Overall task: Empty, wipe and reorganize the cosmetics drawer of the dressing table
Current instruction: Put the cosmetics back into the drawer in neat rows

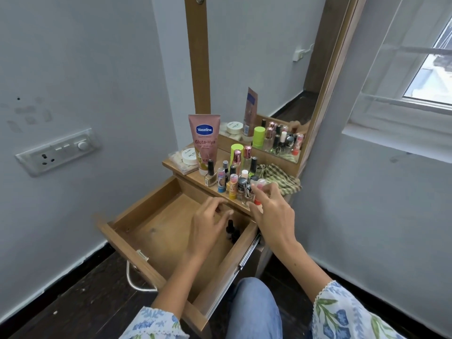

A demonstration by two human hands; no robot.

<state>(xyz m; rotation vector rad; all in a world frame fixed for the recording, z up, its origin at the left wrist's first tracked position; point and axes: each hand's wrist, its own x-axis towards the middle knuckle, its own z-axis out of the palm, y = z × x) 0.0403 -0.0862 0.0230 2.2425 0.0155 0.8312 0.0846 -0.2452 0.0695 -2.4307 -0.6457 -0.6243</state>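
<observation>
The wooden drawer (137, 209) stands pulled out, its floor mostly bare. Two dark nail polish bottles (231, 230) stand in its back right corner. My left hand (210, 221) hovers just above them with fingers apart and nothing in it. Several small cosmetics bottles (232, 177) crowd the dressing table top (193, 176) along its front edge. My right hand (271, 211) reaches to the right end of that cluster, fingers curled around a small pink-capped bottle (261, 184) with a red base.
A pink Vaseline tube (204, 140) and a white jar (189, 156) stand at the back left of the top. A checked cloth (281, 178) lies at its right. The mirror (269, 69) rises behind. A wall socket (58, 152) is at left. My knee (254, 307) is below the drawer.
</observation>
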